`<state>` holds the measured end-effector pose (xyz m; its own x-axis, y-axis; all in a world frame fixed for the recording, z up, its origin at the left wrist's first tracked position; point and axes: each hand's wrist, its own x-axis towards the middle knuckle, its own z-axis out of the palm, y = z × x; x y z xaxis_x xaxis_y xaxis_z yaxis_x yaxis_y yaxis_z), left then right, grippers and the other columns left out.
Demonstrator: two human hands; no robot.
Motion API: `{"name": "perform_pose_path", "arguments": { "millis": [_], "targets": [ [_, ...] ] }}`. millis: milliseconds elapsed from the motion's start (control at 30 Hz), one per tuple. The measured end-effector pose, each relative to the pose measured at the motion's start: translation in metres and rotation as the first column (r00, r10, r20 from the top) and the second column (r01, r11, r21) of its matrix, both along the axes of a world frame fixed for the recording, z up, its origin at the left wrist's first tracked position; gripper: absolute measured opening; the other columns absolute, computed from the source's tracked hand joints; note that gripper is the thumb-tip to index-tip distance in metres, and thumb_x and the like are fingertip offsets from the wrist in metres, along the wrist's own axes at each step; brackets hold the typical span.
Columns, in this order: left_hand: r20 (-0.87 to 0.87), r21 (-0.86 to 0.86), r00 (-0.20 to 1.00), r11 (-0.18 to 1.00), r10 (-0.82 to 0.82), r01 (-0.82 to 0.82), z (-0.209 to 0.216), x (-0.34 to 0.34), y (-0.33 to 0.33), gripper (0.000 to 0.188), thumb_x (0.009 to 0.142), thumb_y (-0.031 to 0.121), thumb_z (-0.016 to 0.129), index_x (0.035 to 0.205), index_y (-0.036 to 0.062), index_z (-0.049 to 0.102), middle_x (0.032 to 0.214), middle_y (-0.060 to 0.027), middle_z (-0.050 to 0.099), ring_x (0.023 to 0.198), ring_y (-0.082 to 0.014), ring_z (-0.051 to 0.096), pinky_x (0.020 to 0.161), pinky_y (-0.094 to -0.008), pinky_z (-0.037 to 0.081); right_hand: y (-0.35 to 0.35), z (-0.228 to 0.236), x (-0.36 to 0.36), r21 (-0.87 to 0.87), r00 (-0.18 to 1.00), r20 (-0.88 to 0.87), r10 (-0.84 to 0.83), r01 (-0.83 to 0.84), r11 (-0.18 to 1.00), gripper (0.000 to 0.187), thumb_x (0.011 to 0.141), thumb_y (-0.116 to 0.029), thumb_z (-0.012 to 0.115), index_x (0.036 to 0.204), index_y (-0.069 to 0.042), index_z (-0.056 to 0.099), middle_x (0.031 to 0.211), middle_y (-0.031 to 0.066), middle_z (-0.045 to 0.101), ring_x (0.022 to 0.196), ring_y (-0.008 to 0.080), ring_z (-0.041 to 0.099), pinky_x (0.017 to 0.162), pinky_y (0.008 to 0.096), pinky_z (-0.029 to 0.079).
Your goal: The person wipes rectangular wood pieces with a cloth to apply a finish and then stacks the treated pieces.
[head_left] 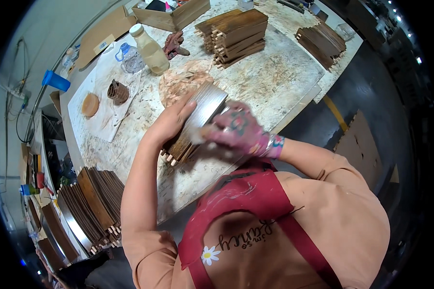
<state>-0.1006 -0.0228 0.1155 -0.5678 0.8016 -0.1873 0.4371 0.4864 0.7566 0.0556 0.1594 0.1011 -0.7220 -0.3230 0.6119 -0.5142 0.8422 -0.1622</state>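
A stack of dark brown wooden slats point(203, 103) with pale dowel pegs at its near end lies tilted across the table. My bare left hand point(172, 119) is closed round its left side, with the thumb up on the glossy top face. On the right side of the stack, my right hand point(234, 129) wears a pink flowered glove. Its fingers are closed on something pale and blurred point(197, 135), pressed near the slats; its kind I cannot make out. Just beyond the stack lies a heap of crumpled, brown-stained cloth point(181, 82).
More slat stacks stand at the far side point(241, 36), at the far right point(321, 45) and at the lower left point(89, 207). A bottle of yellowish liquid point(149, 50), a clear jug point(129, 59), a stained glove point(174, 45) and a round tan block point(90, 105) stand on the stained table point(294, 77).
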Motion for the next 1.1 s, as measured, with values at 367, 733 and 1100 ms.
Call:
{"name": "perform_pose_path", "arguments": {
  "millis": [367,733,1100],
  "targets": [
    [-0.775,-0.085,0.629,0.976,0.061,-0.199,0.023,0.084,0.026,0.057,0.090,0.035,0.060,0.135,0.0025,0.049,0.139,-0.0202,0.050,0.132,-0.0361,0.044,0.103,-0.0464,0.039,0.090,0.038,-0.014,-0.409,0.963,0.254,-0.095,0.196,0.891,0.040,0.084,-0.017,0.069,0.123,-0.009,0.064,0.108,0.0144,0.064,0.097,0.0286,0.062,0.084,0.0388,0.050],
    [-0.877,-0.130,0.480,0.971,-0.018,-0.201,-0.049,0.127,0.036,0.053,0.092,0.041,0.055,0.136,0.0108,0.054,0.135,-0.0171,0.053,0.128,-0.0341,0.049,0.105,-0.0472,0.042,-0.034,0.088,-0.079,0.189,0.665,0.555,0.499,-0.685,0.704,0.043,0.083,-0.025,0.065,0.126,-0.023,0.061,0.110,0.0077,0.058,0.102,0.0270,0.059,0.090,0.0399,0.044],
    [-0.729,0.138,0.655,0.980,0.200,-0.145,-0.008,0.125,0.030,0.060,0.084,0.031,0.068,0.138,0.0145,0.048,0.135,-0.0193,0.049,0.127,-0.0373,0.046,0.105,-0.0524,0.035,-0.046,0.053,-0.146,-0.048,0.799,0.449,0.401,-0.427,0.903,0.033,0.082,-0.022,0.069,0.116,-0.022,0.067,0.107,0.0087,0.061,0.096,0.0286,0.062,0.083,0.0406,0.051]
  ]
}}
